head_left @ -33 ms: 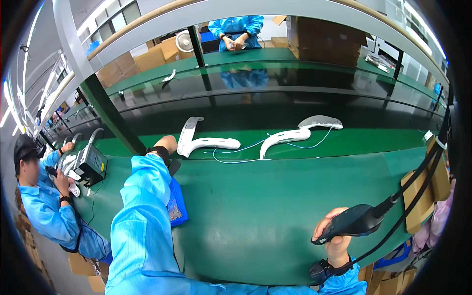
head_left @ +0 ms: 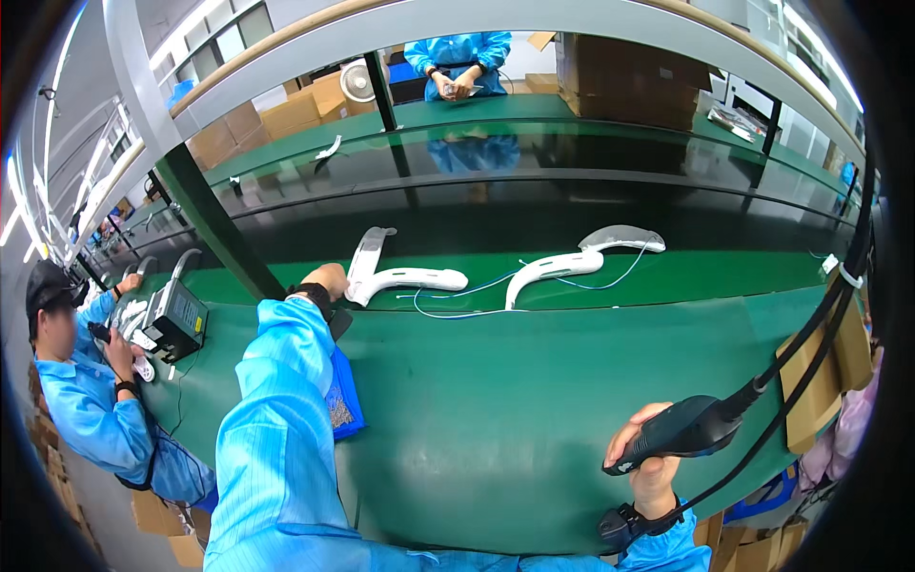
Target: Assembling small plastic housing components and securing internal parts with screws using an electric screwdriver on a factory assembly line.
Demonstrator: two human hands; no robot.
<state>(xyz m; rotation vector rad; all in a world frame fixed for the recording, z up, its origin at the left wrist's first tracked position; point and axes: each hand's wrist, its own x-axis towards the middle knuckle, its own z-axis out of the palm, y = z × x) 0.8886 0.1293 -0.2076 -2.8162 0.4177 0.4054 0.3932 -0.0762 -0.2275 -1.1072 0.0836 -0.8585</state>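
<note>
At the near edge of the green table (head_left: 534,400), toward its right corner, the right hand (head_left: 653,467) is wrapped tight around the grip of a black power screwdriver (head_left: 679,431), which lies tilted with its nose down to the left and its black cables (head_left: 810,338) running up and away to the right past the table's right edge. A dark band sits on that wrist. Left of centre, the person's blue-sleeved left arm stretches across the table, passing beside a blue tray (head_left: 341,396) that rests near the near-left part of the table. The left hand (head_left: 329,281) reaches the far side of the table and touches the end of a white curved housing (head_left: 405,279); the fingers are hidden behind the wrist, so how far they close on it cannot be told. A second white shell (head_left: 367,250) leans just behind that piece. Further right along the far side lies another white curved housing (head_left: 553,267) with thin wires (head_left: 477,291) trailing from it, and a grey cover (head_left: 624,236) just beyond it. At the table's left end a co-worker (head_left: 76,381) in blue works beside a dark box-shaped device (head_left: 176,319). Beyond the far rail another person (head_left: 457,57) in blue stands among cardboard boxes (head_left: 286,110).
</note>
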